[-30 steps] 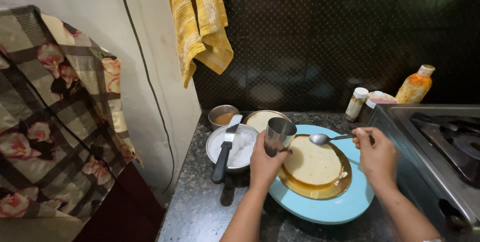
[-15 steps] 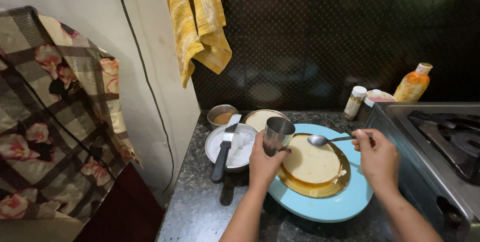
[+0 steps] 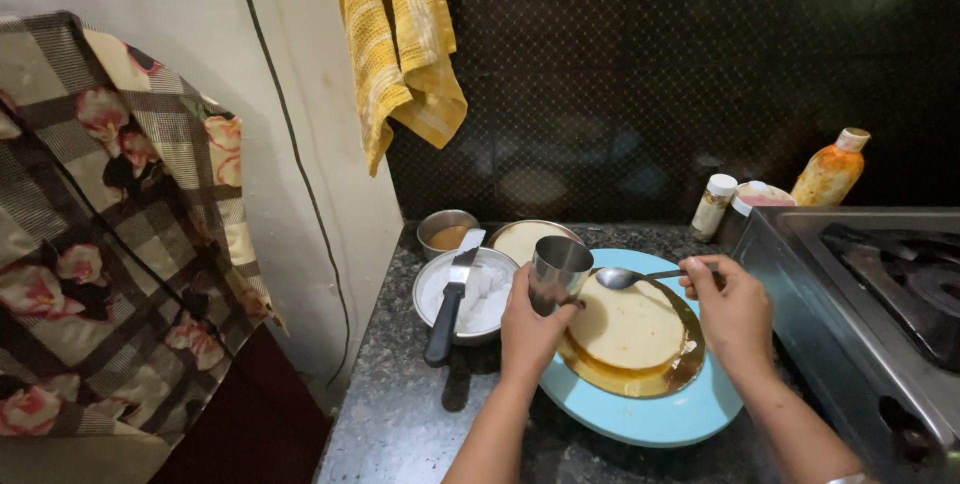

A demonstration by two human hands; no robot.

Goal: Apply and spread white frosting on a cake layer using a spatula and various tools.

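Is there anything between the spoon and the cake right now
Nothing visible. The right hand holds the spoon with its bowl just above the far edge of the cake. The steel cup in the left hand sits beside it, not between.

A yellow towel (image 3: 398, 44) is hanging against a dark tiled wall (image 3: 640, 74) above a speckled black tabletop (image 3: 400, 414), while a floral checked cloth (image 3: 110, 224) is draping the white wall (image 3: 290, 94) beside it.

Cake (image 3: 625, 324) on plate (image 3: 650, 419), cup (image 3: 558, 269) left
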